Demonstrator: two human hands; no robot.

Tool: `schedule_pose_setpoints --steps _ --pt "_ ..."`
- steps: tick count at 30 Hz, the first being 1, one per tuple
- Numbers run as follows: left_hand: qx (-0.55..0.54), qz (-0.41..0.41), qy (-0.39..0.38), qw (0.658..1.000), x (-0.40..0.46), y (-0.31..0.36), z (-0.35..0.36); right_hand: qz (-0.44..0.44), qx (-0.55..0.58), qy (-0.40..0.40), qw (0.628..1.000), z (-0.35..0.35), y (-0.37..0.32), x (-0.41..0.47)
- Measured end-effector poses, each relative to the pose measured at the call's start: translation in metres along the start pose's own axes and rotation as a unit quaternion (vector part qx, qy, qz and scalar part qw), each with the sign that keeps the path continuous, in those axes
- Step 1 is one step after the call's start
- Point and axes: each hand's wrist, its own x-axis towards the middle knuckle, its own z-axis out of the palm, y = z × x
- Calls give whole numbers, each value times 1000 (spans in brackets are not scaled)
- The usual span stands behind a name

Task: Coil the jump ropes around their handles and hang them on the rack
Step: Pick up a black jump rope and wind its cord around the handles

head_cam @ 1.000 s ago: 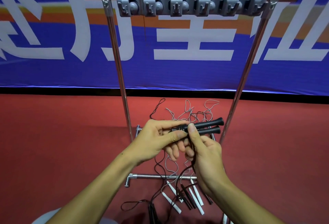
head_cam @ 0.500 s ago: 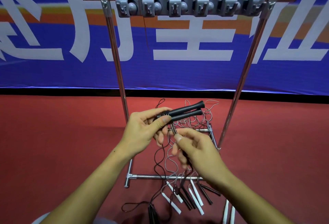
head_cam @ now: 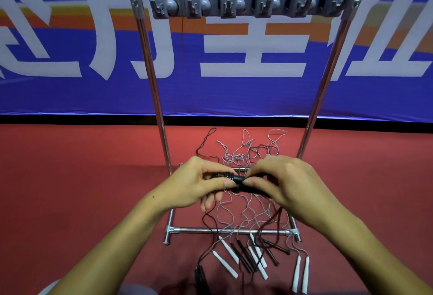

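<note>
My left hand [head_cam: 199,183] grips a pair of black jump-rope handles [head_cam: 235,181] held together, with black cord wound round them. My right hand [head_cam: 285,183] covers the handles' right part and pinches the cord against them; the handles' right ends are hidden under it. The black cord hangs down from the handles to the floor. Above stands the metal rack [head_cam: 154,98] with a grey hook strip [head_cam: 248,2] along its top bar; no rope hangs on it.
Several loose ropes lie tangled on the red floor inside the rack's base [head_cam: 229,231]: white handles [head_cam: 226,262], black handles [head_cam: 243,256] and grey cords [head_cam: 243,152]. Two more white handles [head_cam: 301,276] lie at the right. A blue banner [head_cam: 70,60] stands behind.
My right hand has come up from below the handles and now lies over their right part. The handles dropped lower and turned more level, and cord is wound on them.
</note>
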Motion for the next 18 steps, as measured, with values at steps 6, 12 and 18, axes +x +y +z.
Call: schedule_pose_setpoints --steps 6,12,18 --pt "-17 -13 -72 997 -3 6 4 83 292 -65 951 9 12 6" --pt "-68 -4 -98 993 -8 10 4 190 480 -119 848 15 16 3" --pt "-98 9 -74 992 -12 13 1 259 574 -131 765 17 17 2"
